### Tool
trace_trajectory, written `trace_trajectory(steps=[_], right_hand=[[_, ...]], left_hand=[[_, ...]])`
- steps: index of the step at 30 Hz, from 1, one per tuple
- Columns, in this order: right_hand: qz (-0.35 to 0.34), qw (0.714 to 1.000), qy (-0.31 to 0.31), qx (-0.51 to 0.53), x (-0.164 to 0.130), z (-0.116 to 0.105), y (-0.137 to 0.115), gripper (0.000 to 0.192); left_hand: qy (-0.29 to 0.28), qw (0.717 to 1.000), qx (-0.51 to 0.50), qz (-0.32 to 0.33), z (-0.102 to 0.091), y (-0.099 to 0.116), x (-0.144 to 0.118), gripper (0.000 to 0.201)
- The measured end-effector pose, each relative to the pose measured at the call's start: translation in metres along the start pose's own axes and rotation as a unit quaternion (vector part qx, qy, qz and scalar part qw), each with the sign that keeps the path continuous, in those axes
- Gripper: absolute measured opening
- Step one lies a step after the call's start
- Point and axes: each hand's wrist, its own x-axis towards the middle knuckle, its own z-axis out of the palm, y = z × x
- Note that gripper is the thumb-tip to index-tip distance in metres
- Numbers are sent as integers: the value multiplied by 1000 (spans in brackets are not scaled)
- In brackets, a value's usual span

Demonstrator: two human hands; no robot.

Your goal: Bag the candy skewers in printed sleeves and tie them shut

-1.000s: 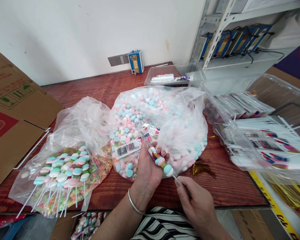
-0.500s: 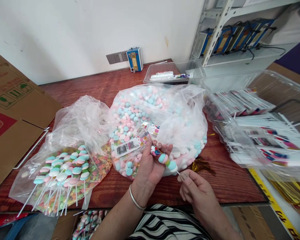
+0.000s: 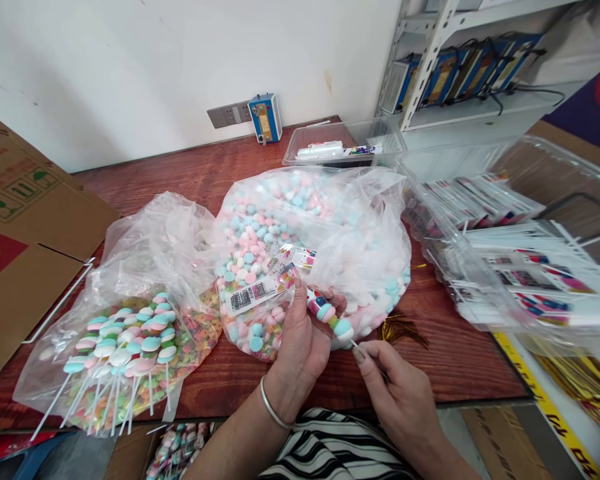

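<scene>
Head view. Above the desk (image 3: 460,363), near its front edge, the left hand (image 3: 305,340) cradles the skewer (image 3: 343,328) at its candy end; the right hand (image 3: 399,380), apart, pinches the stick (image 3: 355,343). Other skewers (image 3: 123,341) lie on a bag (image 3: 147,230) towards the front left corner.

Left bag (image 3: 160,230) beside right bag (image 3: 357,243) on the surface (image 3: 460,367)
Skewers (image 3: 130,343) on the left bag; tray (image 3: 370,135) behind the right bag; carton (image 3: 35,250) at far left.
</scene>
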Motion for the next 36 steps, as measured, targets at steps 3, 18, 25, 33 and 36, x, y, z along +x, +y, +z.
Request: trace_trajectory(steps=[3, 18, 25, 33, 36], right_hand=[[230, 926, -88, 287, 3, -1, -4, 30], [354, 712, -138, 590, 8, 0, -9, 27], [402, 684, -183, 581, 2, 3, -9, 26], [44, 998, -18, 35, 10, 1, -4, 25], [-133, 976, 44, -165, 9, 0, -3, 20]], left_hand=[[-31, 999, 8, -3, 0, 0, 0, 28], [-148, 988, 41, -18, -6, 20, 7, 29], [-150, 987, 27, -45, 3, 14, 3, 19], [-74, 997, 25, -25, 2, 2, 8, 23], [-63, 998, 22, -21, 2, -2, 8, 26]])
